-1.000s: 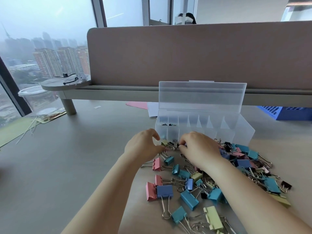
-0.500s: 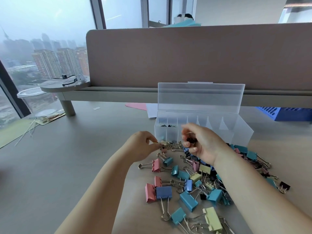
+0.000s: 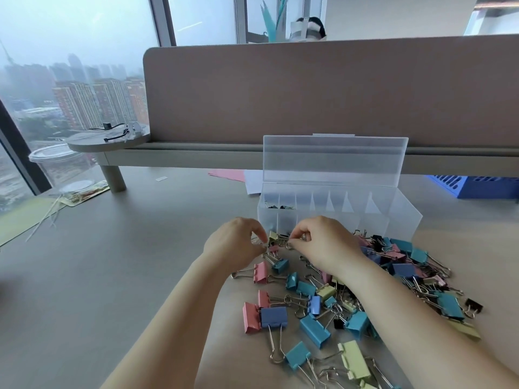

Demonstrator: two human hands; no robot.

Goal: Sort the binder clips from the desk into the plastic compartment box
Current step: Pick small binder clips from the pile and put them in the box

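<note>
A clear plastic compartment box [image 3: 404,217] stands open on the desk, lid up, with a few small black clips [image 3: 276,206] in its two leftmost compartments. In front of it lies a heap of binder clips [image 3: 311,324] in blue, pink, yellow, purple and black. My left hand [image 3: 234,244] and my right hand [image 3: 323,242] meet just before the box's left end. Each pinches a wire handle of a small tangle of clips [image 3: 276,238], a yellow one and a black one among them.
A brown desk divider [image 3: 337,91] rises behind the box above a low shelf. Pink and white papers [image 3: 241,175] lie left of the box, a blue tray [image 3: 477,186] at the right. A clear plastic cup [image 3: 60,167] stands far left near the window. A person sits beyond the divider.
My right hand came down from in front of the box and back to the left, joining my left hand on the small clips. My left hand stayed where it was.
</note>
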